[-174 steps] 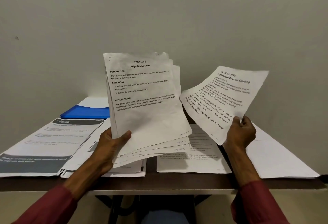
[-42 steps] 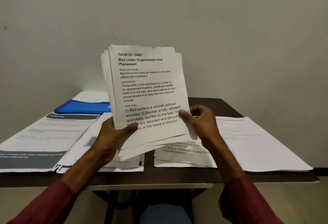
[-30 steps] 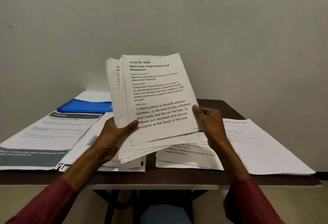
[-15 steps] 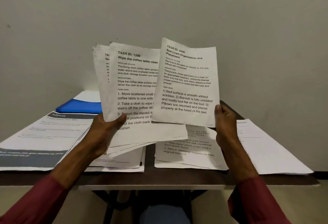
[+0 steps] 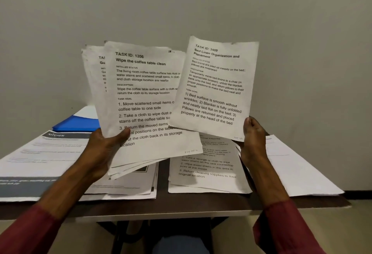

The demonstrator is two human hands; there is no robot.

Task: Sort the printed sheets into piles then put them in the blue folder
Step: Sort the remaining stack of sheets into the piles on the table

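1. We are gripping the fanned stack [image 5: 145,102] in our left hand [image 5: 100,153], thumb on front; lower sheets are threatening to slip.
2. Our right hand [image 5: 252,139] is pinching the Bed Linen sheet [image 5: 215,84] by its corner; we are risking misfiling onto the pile [image 5: 207,171] at 6 o'clock.
3. Blue folder [image 5: 78,124] is lying at 10 o'clock.

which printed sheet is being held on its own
The bed linen sheet, pinched by the right hand; the left hand grips a whole stack.
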